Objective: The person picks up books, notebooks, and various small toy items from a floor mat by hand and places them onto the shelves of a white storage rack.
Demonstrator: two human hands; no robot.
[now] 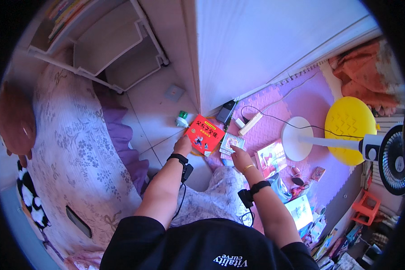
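My left hand (183, 145) grips the lower left edge of a red picture book (206, 135) with a cartoon cover. To its right, my right hand (239, 156) touches a small spiral-bound notepad (232, 142) with its fingertips; whether it grips the pad I cannot tell. More small pads lie under that one. A green-and-white toy or bottle (182, 119) lies on the tiles by the book's upper left corner. A dark box-like device (226, 111) is just above the book. Something round with a yellow rim is partly hidden beneath the book.
A white power strip (250, 124) with cables lies on pink foam mats (273, 104). Rightward are an illustrated book (271, 158), a white-based fan (297, 138) and a yellow balloon (349, 130). A bed (84, 155) flanks the left; a shelf rack (108, 40) and white panel (256, 44) stand ahead.
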